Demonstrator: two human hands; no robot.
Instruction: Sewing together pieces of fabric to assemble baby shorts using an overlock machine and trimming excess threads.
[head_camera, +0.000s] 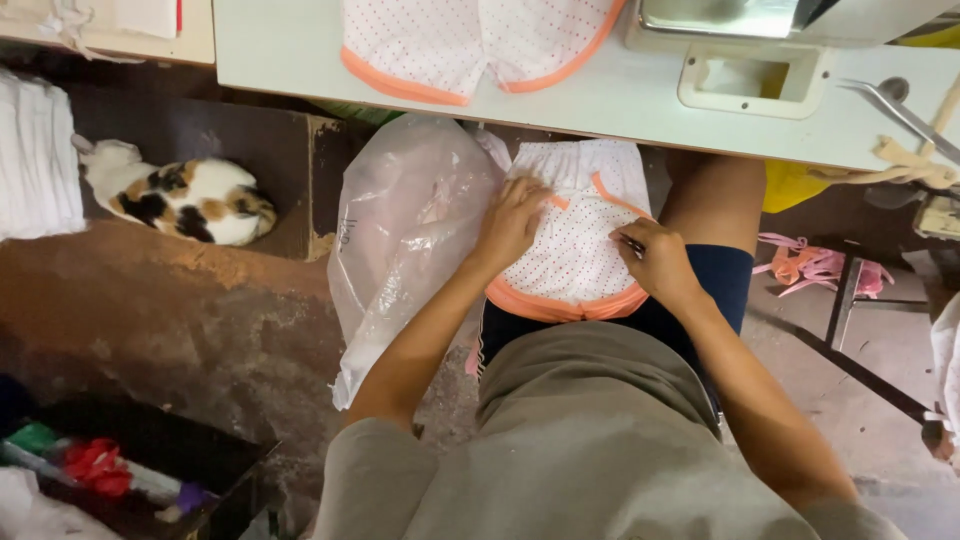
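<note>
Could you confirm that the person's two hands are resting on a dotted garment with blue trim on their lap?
Not quite: the head view shows the trim is orange, not blue. Both the left hand and the right hand do rest on the dotted garment on the lap.

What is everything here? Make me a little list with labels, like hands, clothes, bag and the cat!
left hand: flat on the shorts, fingers spread
right hand: on the shorts, pinching a small thin tool
shorts: white with dots, orange trim, lying on the person's lap
second shorts: same kind, on the white table
bag: clear plastic, left of the lap
cat: calico, curled on the floor
</note>
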